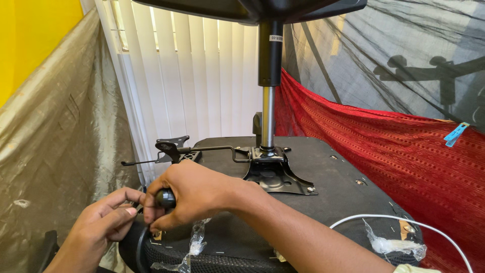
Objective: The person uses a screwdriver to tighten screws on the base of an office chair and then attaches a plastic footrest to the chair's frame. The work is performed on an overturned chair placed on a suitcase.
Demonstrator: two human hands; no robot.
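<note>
An office chair seat lies upside down in front of me, its black underside up. A black metal mechanism plate is bolted to it, with a gas-lift column rising from it. My right hand is closed around a black round knob at the seat's near left edge. My left hand pinches at the same spot from the left, fingertips touching the knob area beside a black curved armrest part. What lies under the hands is hidden.
A thin lever rod sticks out left from the mechanism. A white cable crosses the seat's right side, near scraps of clear plastic wrap. White vertical blinds stand behind, a tan cloth at left, a red cloth at right.
</note>
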